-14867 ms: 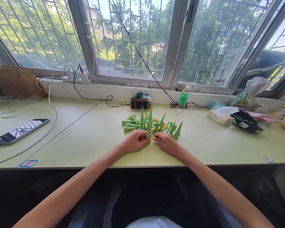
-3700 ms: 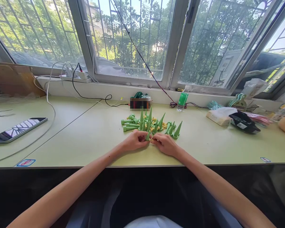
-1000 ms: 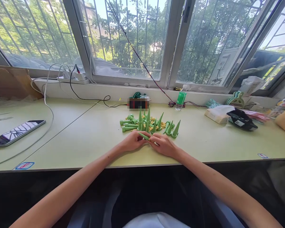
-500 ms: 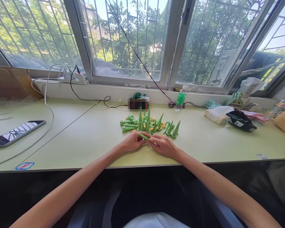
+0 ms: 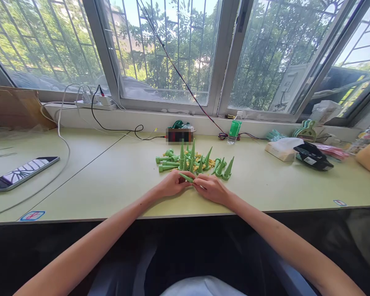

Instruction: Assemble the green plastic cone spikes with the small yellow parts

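Observation:
Near the table's front edge, my left hand (image 5: pixel 172 183) is closed around a green plastic spike (image 5: pixel 186 177), its narrow tip pointing left. My right hand (image 5: pixel 212 188) meets it at the spike's right end, fingers pinched together; what sits between those fingertips is too small and covered to make out. Just beyond both hands, several green cone-shaped spikes (image 5: pixel 193 151) stand upright on their round caps. More spikes (image 5: pixel 169 167) lie on their sides at the left of this group. Small yellow pieces (image 5: pixel 207 166) are scattered among them.
A phone (image 5: pixel 24 172) with a white cable lies on the left of the table (image 5: pixel 89 181). Behind the spikes are a blurred-out box (image 5: pixel 179 135) and a green-labelled bottle (image 5: pixel 234 128). Tissues (image 5: pixel 282 149) and a black package (image 5: pixel 313 156) lie to the right.

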`<state>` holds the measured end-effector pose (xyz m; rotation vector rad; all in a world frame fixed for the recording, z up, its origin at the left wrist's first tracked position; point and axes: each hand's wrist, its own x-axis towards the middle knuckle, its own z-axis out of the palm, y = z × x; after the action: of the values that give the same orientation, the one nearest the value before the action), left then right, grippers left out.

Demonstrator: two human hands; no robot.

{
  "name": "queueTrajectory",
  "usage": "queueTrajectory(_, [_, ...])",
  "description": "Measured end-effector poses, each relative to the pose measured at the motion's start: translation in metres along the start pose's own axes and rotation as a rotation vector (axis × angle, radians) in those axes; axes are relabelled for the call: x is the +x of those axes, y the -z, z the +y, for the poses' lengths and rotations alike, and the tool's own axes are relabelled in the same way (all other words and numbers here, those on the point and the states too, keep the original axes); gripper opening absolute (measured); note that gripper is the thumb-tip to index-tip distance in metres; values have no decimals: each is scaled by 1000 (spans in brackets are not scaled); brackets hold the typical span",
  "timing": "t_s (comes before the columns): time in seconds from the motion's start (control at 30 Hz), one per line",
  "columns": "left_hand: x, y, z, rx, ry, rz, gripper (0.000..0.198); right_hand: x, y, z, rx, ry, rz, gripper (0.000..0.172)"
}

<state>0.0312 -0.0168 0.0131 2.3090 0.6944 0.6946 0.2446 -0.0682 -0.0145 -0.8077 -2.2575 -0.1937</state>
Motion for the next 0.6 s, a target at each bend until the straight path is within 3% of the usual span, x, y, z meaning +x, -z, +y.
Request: queueTrajectory(0.6, [0,0,-2,38,-22,-10,30,-1,-2,1,20,-8,15,22])
